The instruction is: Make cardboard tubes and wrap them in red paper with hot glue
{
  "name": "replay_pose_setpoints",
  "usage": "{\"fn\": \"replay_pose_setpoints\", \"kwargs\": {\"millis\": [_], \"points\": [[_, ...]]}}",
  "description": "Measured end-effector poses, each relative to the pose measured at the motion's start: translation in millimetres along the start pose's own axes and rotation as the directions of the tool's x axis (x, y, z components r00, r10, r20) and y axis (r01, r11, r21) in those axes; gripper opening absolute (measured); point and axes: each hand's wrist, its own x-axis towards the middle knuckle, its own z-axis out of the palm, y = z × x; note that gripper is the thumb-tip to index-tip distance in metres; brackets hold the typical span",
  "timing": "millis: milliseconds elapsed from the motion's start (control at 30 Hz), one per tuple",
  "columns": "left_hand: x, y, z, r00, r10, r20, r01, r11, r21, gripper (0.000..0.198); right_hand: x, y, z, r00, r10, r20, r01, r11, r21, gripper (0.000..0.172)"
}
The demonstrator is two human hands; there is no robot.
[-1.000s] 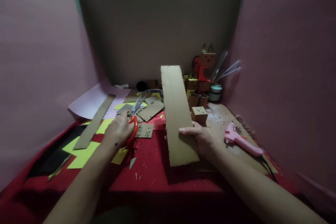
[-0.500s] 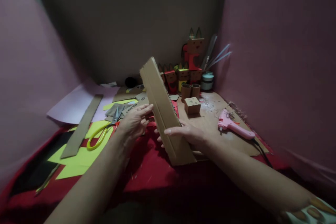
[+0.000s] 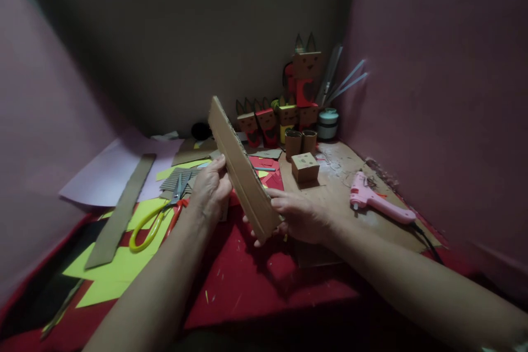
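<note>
A long folded strip of brown cardboard [image 3: 239, 168] is held up at a slant over the table, its upper end leaning left. My left hand [image 3: 211, 187] grips its left edge, thumb on the near face and the other fingers partly hidden. Near the lower end, my right hand [image 3: 295, 214] is closed round the strip, with some fingertips showing beneath it. Just behind my right hand stands a small cardboard box [image 3: 305, 168] with marks on its top. Yellow-handled scissors [image 3: 159, 220] lie left of my left hand.
A pink glue gun [image 3: 377, 201] with a cord lies on a cardboard sheet [image 3: 342, 231] at right. Cardboard animal figures [image 3: 268, 121], two cardboard tubes [image 3: 293, 144] and a teal jar [image 3: 328, 124] stand behind. Yellow paper [image 3: 119, 267] and another cardboard strip [image 3: 124, 212] lie left.
The cardboard strip has turned and shifted a little left, its lower end rising. My right hand now sits nearer that lower end. My left hand has moved slightly left with it.
</note>
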Motion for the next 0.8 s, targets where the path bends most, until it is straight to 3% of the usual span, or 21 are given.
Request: {"fn": "replay_pose_setpoints", "kwargs": {"millis": [100, 233, 400, 467, 567, 700, 800], "points": [[-1, -5, -4.0, 0.999, 0.015, 0.042, -0.014, 1.000, -0.011, 0.003, 3, 3, -2, 0.995, -0.016, -0.093, 0.013, 0.999, -0.039, 0.053], [-14, -8, -7.0, 0.978, -0.074, 0.195, 0.043, 0.987, 0.156, 0.026, 5, 3, -5, 0.954, -0.120, -0.274, 0.069, 0.979, -0.190, 0.055], [-40, -10, -1.8, 0.867, -0.244, 0.435, 0.060, 0.917, 0.394, 0.041, 5, -3, -3, 0.885, -0.229, -0.406, 0.052, 0.915, -0.401, 0.060], [-45, -9, -1.0, 0.831, -0.291, 0.473, 0.093, 0.912, 0.399, 0.043, 6, -3, -3, 0.875, -0.248, -0.416, 0.044, 0.896, -0.442, 0.058], [-46, -7, -2.7, 0.813, -0.320, 0.487, 0.124, 0.912, 0.392, 0.041, 8, -1, -5, 0.887, -0.260, -0.382, 0.056, 0.881, -0.470, 0.048], [-48, -6, -3.1, 0.797, -0.348, 0.493, 0.151, 0.906, 0.396, 0.028, 9, 1, -9, 0.909, -0.262, -0.322, 0.083, 0.874, -0.478, 0.043], [-52, -6, -2.1, 0.817, -0.342, 0.463, 0.150, 0.903, 0.403, 0.023, 7, 1, -9, 0.914, -0.236, -0.330, 0.056, 0.879, -0.474, 0.044]]}}
